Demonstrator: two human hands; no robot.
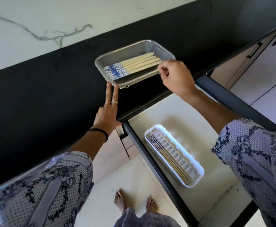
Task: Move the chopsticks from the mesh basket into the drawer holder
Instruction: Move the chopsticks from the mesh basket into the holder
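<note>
A steel mesh basket [150, 45] sits on the black counter and holds several pale chopsticks [139, 64] with blue-and-white patterned ends. My right hand [175, 76] hovers over the basket's right end, its fingers curled and pinching at the tips of the chopsticks. My left hand [108, 110] lies flat on the counter, two straight fingers touching the basket's near left corner. Below, the open drawer [150, 112] holds a white slotted holder [194, 161] with several chopsticks [168, 158] lying along its left side.
The black counter [43, 99] runs diagonally under a white marbled wall. Dark drawer rails frame the open drawer. Pale cabinet fronts with a black handle [255, 49] stand at upper right. My bare feet [134, 200] stand on the light floor beside the drawer.
</note>
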